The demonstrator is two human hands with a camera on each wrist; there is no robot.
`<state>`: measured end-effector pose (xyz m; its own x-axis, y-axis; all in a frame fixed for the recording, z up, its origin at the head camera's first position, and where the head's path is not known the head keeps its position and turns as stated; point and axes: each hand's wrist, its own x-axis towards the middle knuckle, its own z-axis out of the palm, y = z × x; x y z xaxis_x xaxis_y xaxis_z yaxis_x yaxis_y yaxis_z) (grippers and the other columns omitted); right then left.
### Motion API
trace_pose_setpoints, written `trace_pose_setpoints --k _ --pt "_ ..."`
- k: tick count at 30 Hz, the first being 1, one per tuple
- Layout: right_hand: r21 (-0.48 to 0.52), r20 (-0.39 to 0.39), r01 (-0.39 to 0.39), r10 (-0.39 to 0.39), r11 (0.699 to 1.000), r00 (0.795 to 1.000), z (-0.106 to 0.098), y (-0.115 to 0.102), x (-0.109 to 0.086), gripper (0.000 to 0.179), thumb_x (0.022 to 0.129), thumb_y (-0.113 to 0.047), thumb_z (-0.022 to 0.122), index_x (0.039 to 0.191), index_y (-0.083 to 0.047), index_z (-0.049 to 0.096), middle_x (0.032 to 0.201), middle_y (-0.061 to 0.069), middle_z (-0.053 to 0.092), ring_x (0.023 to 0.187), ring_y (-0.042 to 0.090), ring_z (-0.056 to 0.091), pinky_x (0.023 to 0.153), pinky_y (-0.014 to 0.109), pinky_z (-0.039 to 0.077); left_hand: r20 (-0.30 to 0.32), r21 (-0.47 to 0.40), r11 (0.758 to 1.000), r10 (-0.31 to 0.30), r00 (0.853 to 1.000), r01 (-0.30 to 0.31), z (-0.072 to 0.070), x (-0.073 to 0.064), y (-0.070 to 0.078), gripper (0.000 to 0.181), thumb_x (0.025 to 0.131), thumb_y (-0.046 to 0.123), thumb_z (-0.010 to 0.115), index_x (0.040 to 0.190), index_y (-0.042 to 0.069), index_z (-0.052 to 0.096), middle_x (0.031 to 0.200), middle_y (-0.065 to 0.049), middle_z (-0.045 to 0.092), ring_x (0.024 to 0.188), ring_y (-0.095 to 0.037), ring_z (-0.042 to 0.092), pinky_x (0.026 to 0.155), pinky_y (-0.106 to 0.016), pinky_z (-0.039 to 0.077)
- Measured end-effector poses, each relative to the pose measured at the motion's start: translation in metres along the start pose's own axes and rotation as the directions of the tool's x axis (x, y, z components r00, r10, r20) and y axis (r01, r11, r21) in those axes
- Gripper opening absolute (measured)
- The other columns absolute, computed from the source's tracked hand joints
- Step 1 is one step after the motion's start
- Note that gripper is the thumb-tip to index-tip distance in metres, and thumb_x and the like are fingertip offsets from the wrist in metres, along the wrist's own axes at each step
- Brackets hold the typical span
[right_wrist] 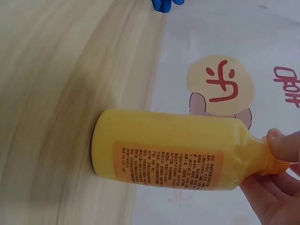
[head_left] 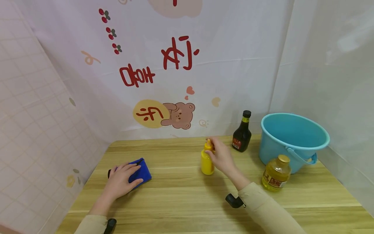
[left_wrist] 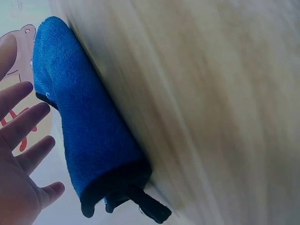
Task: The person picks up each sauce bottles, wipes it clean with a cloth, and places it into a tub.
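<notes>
A yellow squeeze bottle (head_left: 206, 165) stands upright near the middle of the wooden table, with a printed label on the side that the right wrist view shows. My right hand (head_left: 222, 156) pinches it at the orange-yellow cap (right_wrist: 272, 161), thumb on one side and fingers on the other. On the left of the table lies a folded blue towel (head_left: 143, 173) with dark edging and a dark loop (left_wrist: 149, 206). Over it is my left hand (head_left: 121, 179), fingers spread; the left wrist view shows these fingers (left_wrist: 28, 119) extended beside the towel, not curled round it.
Behind my right hand stands a dark sauce bottle (head_left: 242, 136) with a black cap. A light blue bucket (head_left: 269, 148) is at the back right, and a jar of yellow oil (head_left: 276, 174) is just in front of it. White printed sheeting (head_left: 233, 71) borders the table.
</notes>
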<state>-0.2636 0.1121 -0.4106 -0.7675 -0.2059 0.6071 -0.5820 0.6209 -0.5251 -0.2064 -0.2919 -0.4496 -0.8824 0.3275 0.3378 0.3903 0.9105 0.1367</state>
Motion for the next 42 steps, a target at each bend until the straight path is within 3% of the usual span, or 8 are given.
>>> trace_pose_setpoints --k 11,19,26,42 --pt "0.005 0.041 -0.042 0.042 0.999 0.998 0.004 -0.003 0.002 0.044 0.083 0.002 0.077 0.122 0.003 0.057 0.106 0.015 0.063 0.095 0.029 0.066 0.081 0.040 0.058 0.012 0.013 1.000 0.012 1.000 -0.012 0.001 0.003 -0.002 0.053 0.085 0.042 0.076 0.126 0.009 0.069 0.128 -0.018 0.063 0.126 -0.046 0.048 0.096 -0.077 0.025" --pt "0.151 0.070 -0.110 0.100 0.982 0.992 -0.001 0.002 0.003 0.041 0.086 0.002 0.074 0.124 0.003 0.059 0.112 0.016 0.065 0.101 0.031 0.066 0.086 0.044 0.056 0.021 0.006 1.000 0.019 1.000 -0.019 0.002 0.003 -0.008 0.055 0.084 0.042 0.077 0.127 0.009 0.069 0.128 -0.017 0.063 0.126 -0.046 0.048 0.096 -0.078 0.024" --pt "0.237 0.091 -0.137 0.119 0.962 0.989 -0.007 0.008 0.000 0.035 0.088 -0.001 0.073 0.121 0.000 0.063 0.110 0.015 0.069 0.099 0.030 0.067 0.085 0.045 0.056 0.087 -0.009 1.000 0.020 0.996 -0.019 0.001 0.003 -0.013 0.060 0.081 0.045 0.078 0.128 0.009 0.068 0.134 -0.016 0.060 0.131 -0.047 0.043 0.097 -0.079 0.021" --pt "0.222 0.129 -0.203 0.178 0.954 0.975 -0.011 0.013 0.002 0.028 0.089 -0.010 0.074 0.116 -0.005 0.067 0.108 0.013 0.071 0.095 0.031 0.069 0.081 0.043 0.058 0.137 -0.022 0.999 0.046 0.990 -0.044 0.008 0.007 -0.022 0.068 0.075 0.048 0.083 0.131 0.012 0.066 0.138 -0.014 0.057 0.128 -0.051 0.044 0.093 -0.080 0.028"
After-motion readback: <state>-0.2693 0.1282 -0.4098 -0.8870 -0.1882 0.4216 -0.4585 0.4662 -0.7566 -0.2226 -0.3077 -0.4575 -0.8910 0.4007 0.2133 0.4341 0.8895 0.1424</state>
